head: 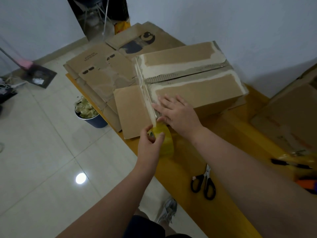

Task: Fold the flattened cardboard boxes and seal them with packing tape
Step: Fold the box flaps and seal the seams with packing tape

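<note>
Centre frame: left hand (151, 143) curled round tape roll (167, 141), right hand (178, 114) flat, fingers spread, pressing box (205, 93) by its frame-left edge. Best kept taut and smoothed down without wrinkles

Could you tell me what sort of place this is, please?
Likely a plain room used for packing: flattened boxes and scissors on a yellow table, tiled floor, bare walls.

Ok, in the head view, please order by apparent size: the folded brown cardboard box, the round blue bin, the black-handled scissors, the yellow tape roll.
1. folded brown cardboard box
2. round blue bin, partly hidden
3. black-handled scissors and yellow tape roll look alike, so unranked
</note>
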The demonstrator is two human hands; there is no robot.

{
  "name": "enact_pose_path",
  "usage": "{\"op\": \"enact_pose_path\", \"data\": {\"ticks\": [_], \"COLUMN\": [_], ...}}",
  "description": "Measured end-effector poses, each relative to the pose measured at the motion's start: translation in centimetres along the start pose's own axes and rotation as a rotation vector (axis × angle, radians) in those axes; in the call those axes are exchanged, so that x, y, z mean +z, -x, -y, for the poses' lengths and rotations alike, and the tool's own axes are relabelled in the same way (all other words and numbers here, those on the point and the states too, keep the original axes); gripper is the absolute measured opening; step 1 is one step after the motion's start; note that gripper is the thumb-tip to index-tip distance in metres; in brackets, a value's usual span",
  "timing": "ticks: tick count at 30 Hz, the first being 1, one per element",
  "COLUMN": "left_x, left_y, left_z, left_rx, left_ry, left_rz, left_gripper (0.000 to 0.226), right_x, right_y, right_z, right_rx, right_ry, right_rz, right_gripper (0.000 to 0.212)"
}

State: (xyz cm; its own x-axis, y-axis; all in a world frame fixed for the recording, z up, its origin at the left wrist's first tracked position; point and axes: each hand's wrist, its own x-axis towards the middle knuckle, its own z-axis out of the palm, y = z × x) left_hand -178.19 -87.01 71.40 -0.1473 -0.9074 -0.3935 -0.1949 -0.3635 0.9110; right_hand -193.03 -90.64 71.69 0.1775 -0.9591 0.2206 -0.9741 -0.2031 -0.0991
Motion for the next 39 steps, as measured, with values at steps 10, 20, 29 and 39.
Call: {"op": "enact_pose_path", "data": {"ticks": [10,20,29,39], "left_x": [0.7,0.3,-0.2,-1.2], "left_y": [-3.2,-2.8,-3.3,-3.6], "left_z": [0.7,2.2,1.1,-0.6], "left_rx": [-0.1,-0.058,-0.276,-0.373], "left_ry": [-0.116,-0.061,-0.022,-0.17], "left_rz": [-0.083,-0.106,0.021,0.081], "left_gripper": [0.05,0.024,0.046,0.028], "right_x": [1.8,3.8,3.8,3.5], "right_y": [-0.2,0.6,0.4,0.6], "right_z": [-0.8,-0.5,-0.2,0.3], "right_rx": [-0.083,-0.048,0.001,0.012], "right_ry": [0.091,0.297,0.232,0.207], "right_rz": [-0.24,-0.339,-0.352,-0.304], "right_gripper": [0.049,0.054,0.055,0.058]}}
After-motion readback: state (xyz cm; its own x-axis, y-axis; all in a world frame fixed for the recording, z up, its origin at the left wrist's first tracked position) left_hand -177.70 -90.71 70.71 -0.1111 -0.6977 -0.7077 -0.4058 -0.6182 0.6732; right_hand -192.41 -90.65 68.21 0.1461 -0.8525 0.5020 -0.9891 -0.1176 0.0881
